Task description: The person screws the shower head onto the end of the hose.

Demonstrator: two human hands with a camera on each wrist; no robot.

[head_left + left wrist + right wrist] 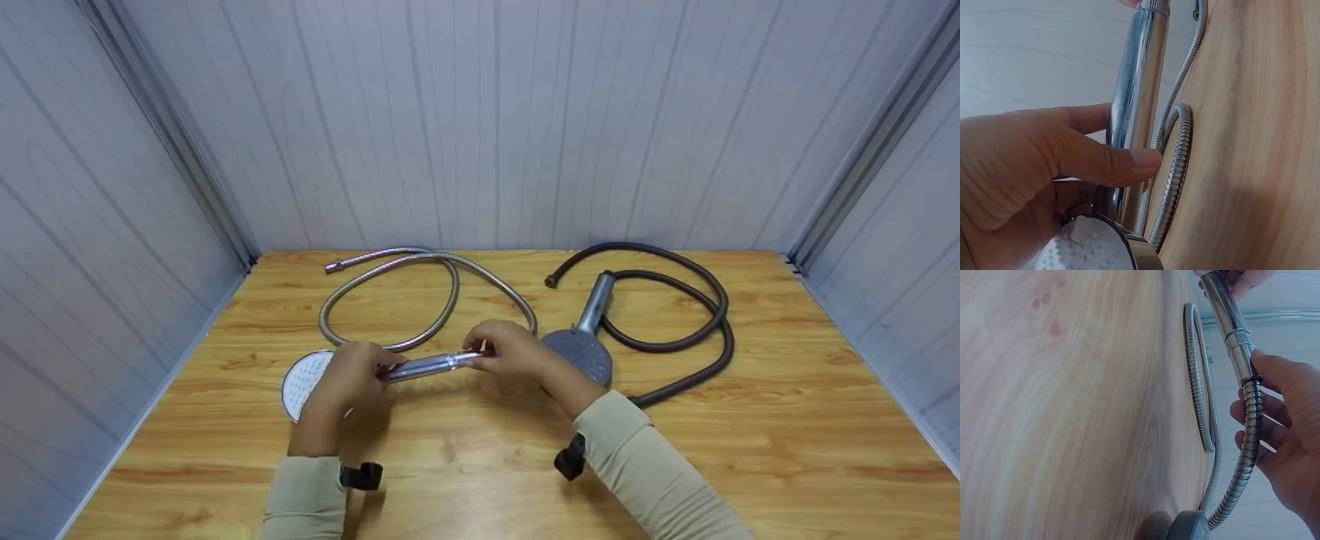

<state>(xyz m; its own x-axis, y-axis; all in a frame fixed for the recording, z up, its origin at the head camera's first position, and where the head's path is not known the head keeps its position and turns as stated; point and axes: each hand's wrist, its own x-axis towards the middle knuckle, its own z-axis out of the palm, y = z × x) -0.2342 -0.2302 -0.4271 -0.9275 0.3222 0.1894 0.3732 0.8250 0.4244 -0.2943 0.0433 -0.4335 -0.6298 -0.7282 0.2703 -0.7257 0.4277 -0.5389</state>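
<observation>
My left hand [351, 375] grips a chrome hand shower [427, 366] by its handle, close to the round white spray face [304, 379]. In the left wrist view, the thumb [1134, 163] lies across the handle with fingers behind it. At the handle's other end, my right hand [514, 349] holds the end of a chrome shower hose [1249, 416] between thumb and fingers. The right wrist view shows the hose's collar meeting the handle's end in line. From there the hose bends away and loops on the table behind the hands.
Right of the hands lies a grey hand shower [577, 356], spray face up, with a dark hose [667, 346] coiled beside it on the wooden table [787, 420]. Pale panel walls [480, 127] enclose the back and both sides. Black wrist mounts [364, 476] hang at the sleeves.
</observation>
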